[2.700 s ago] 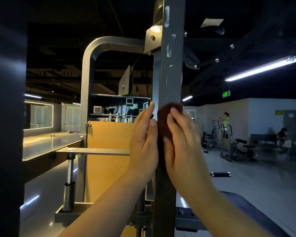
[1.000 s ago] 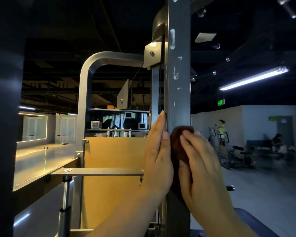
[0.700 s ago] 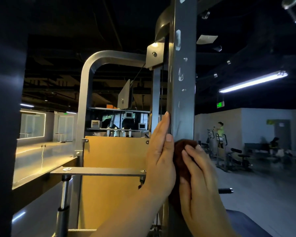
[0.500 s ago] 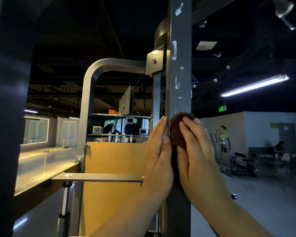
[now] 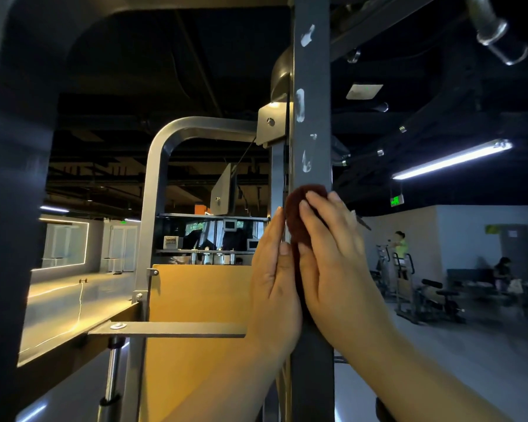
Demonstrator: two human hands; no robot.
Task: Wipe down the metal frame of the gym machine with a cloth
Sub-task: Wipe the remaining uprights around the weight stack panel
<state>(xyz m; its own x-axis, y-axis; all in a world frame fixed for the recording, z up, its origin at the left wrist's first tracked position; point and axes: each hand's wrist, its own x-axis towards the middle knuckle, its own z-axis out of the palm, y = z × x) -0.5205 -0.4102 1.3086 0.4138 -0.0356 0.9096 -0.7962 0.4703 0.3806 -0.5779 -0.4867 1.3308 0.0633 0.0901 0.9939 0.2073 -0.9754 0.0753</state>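
A dark grey vertical metal post (image 5: 312, 141) of the gym machine rises through the middle of the view, with pale scuff marks along its front. My right hand (image 5: 333, 260) presses a dark brown cloth (image 5: 296, 208) flat against the post's front face at mid height. Fingers of this hand cover most of the cloth; only its top and left edge show. My left hand (image 5: 273, 287) lies flat along the post's left side, fingers straight and together, touching the cloth's edge.
A curved silver frame tube (image 5: 156, 190) and a yellow panel (image 5: 195, 303) stand left of the post. A wide dark upright (image 5: 13, 208) fills the left edge. A chrome handle (image 5: 497, 32) hangs at top right. Exercise machines (image 5: 424, 296) and people stand at the far right.
Both hands and the cloth slid down the post, then back up, and now sit higher on it. The camera view tilted slightly upward.
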